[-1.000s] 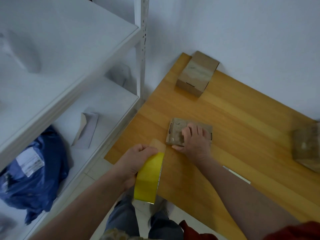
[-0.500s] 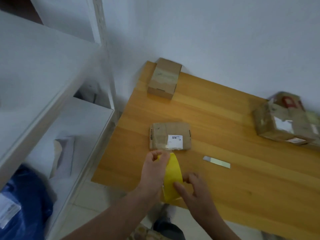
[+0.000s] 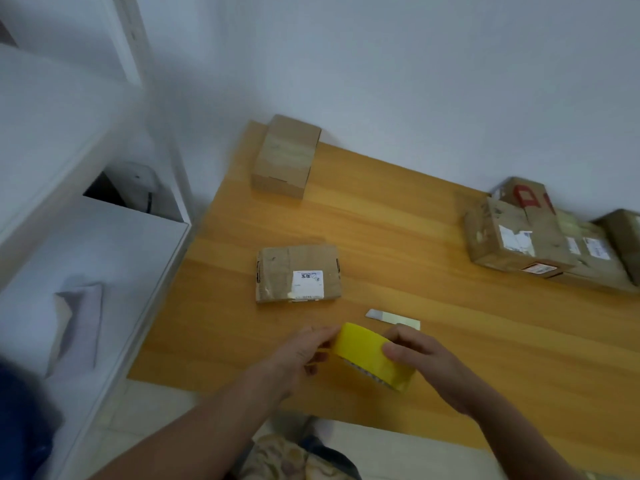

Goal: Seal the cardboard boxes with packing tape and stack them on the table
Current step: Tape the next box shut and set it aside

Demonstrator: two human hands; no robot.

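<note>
**A:** What is on the left?

**B:** A white metal shelf unit (image 3: 114,258) stands beside the orange-brown wooden desk (image 3: 467,358). At the desk's far left corner is a tall plain cardboard box (image 3: 285,157). A pale band runs across its top, so I'd judge it already taped.

**A:** And the middle?

**B:** A flat brown cardboard box with a white label (image 3: 298,275) lies alone there. I cannot tell if its seam is sealed.

**A:** The hands?

**B:** Both are near the desk's front edge. The left hand (image 3: 304,351) grips the left end of the yellow roll of packing tape (image 3: 367,355). The right hand (image 3: 429,365) has its fingers (image 3: 407,337) curled over the roll's right side. No loose strip shows. A small pale flat blade (image 3: 391,317) lies just behind the right hand.

**A:** How far along is it?

**B:** Partway, I'd say. A cluster of worn cardboard boxes (image 3: 519,237) is heaped at the right. The flat box is not stacked yet, and the tall one stands apart.
</note>
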